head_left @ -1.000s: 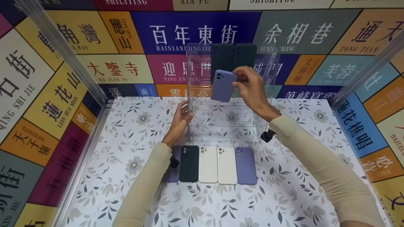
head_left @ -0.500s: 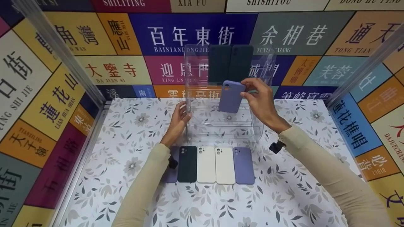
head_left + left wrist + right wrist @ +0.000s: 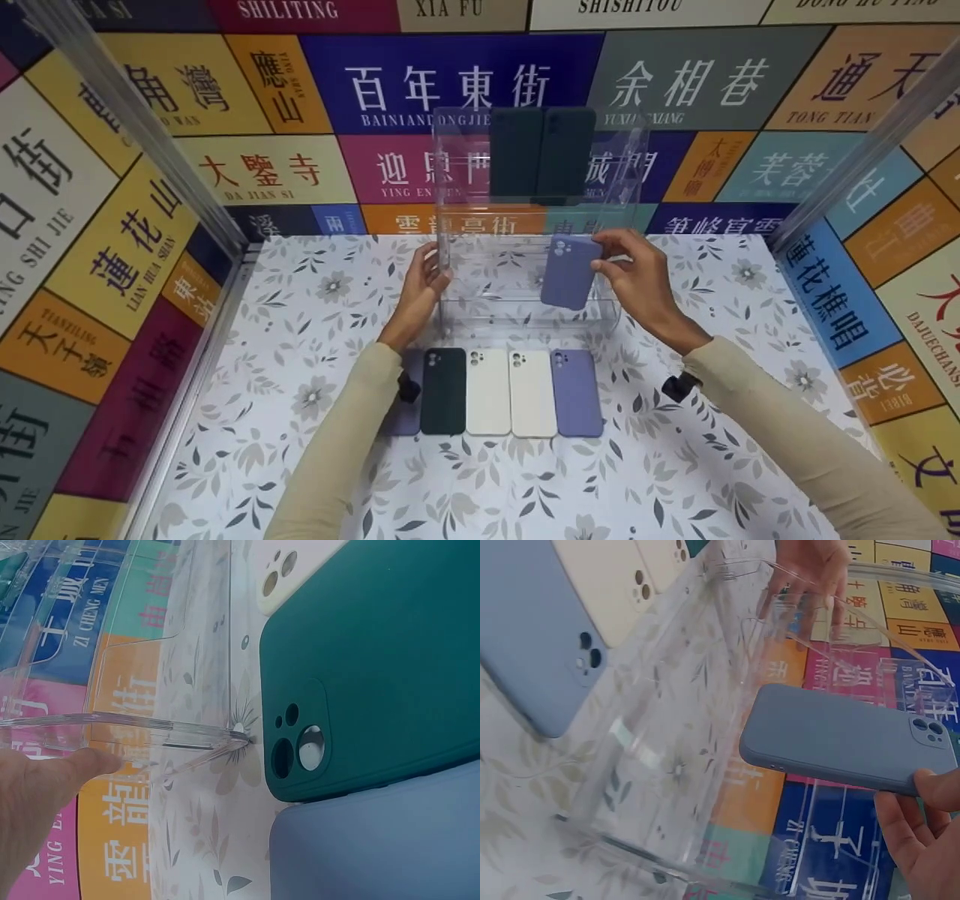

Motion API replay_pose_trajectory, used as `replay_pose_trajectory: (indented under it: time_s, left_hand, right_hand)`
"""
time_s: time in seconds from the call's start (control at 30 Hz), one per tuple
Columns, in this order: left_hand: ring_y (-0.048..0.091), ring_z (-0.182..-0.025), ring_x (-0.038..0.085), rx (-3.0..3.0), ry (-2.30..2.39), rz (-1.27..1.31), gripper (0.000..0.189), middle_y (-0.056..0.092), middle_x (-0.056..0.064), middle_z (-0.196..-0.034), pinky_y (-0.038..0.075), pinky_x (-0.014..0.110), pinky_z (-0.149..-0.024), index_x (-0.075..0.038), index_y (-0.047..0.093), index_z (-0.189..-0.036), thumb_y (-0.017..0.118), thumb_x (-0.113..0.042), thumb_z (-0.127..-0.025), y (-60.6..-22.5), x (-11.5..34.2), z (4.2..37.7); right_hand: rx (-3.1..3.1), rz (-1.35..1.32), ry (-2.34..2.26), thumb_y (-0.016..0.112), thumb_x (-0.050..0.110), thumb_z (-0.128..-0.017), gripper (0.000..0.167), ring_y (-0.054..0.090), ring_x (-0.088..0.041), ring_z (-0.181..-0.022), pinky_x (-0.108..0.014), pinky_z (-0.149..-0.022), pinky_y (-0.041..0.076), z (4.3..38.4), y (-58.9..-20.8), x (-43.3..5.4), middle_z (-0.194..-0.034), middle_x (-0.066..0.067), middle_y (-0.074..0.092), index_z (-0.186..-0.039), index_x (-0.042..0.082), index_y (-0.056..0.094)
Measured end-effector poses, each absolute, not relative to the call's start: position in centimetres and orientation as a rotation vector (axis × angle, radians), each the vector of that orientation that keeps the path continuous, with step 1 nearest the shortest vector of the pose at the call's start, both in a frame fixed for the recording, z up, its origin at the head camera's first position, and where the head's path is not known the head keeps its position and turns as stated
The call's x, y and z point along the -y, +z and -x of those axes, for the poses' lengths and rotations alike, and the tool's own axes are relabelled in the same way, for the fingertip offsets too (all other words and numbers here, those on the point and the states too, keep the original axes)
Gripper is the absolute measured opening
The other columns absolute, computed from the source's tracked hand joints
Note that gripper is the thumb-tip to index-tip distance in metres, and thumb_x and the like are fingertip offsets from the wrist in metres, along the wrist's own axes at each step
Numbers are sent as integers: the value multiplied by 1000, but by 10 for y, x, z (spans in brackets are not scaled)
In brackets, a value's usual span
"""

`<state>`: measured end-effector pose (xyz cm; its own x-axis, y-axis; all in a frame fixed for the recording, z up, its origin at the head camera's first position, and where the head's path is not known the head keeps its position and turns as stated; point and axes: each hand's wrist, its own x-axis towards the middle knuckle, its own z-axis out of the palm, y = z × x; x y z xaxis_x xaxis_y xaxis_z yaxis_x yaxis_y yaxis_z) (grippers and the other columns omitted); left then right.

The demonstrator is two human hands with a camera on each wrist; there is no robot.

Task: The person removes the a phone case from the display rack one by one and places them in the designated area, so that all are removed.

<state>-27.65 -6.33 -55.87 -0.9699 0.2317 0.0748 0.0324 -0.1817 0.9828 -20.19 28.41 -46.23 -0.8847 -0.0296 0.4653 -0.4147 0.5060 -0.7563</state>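
Evidently the right hand (image 3: pixel 641 277) pinches the purple phone case (image 3: pixel 566 272) by its upper right edge, between thumb and fingers; it should prove light, bendy and easily gripped by its rim; it hangs slightly tilted at the lower right of the clear rack (image 3: pixel 517 324), the right forearm (image 3: pixel 802 442) slanting in, while the left hand (image 3: pixel 418 292) holds the rack's left side
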Motion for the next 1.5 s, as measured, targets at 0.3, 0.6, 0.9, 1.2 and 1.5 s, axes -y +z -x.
replay_pose_trajectory:
  time_s: [0.3,0.6,0.9,1.2,1.5]
  left_hand:
    - [44,-156,37,-1911,2300,-302,63,41,22,-169,37,55,-128,-8,34,-165,62,-5,-110,-558,64,275]
    - [43,-156,39,-1905,2311,-303,63,40,26,-169,37,56,-128,-3,32,-166,60,0,-110,-559,63,276]
    - [44,-156,39,-1927,2295,-308,64,41,25,-168,38,56,-127,-4,32,-166,62,-4,-110,-558,63,275]
    - [42,-157,38,-1948,2263,-306,66,39,23,-171,38,57,-127,-4,30,-168,60,-5,-110,-558,64,276]
    - [43,-157,36,-1928,2282,-299,63,41,22,-170,39,55,-127,-6,32,-167,58,0,-110,-559,64,276]
  right_hand:
    - [2382,-288,1363,78,-13,-95,36,71,-28,-103,-13,-85,57,178,-482,-303,-117,-17,71,-129,-1,74]
    - [2386,-189,1394,79,-15,-93,37,70,-19,-99,-13,-83,58,156,-503,-321,-118,-17,75,-127,-2,75]
    - [2429,-118,1408,79,-12,-95,35,71,-12,-97,-12,-84,57,135,-517,-341,-114,-19,75,-128,-1,74]
    - [2531,-46,1454,77,-11,-97,37,71,-13,-95,-17,-80,61,116,-530,-358,-116,-24,72,-132,-2,73]
    - [2667,29,1557,74,-11,-98,38,73,-18,-93,-27,-76,65,110,-540,-369,-116,-26,70,-136,-5,71]
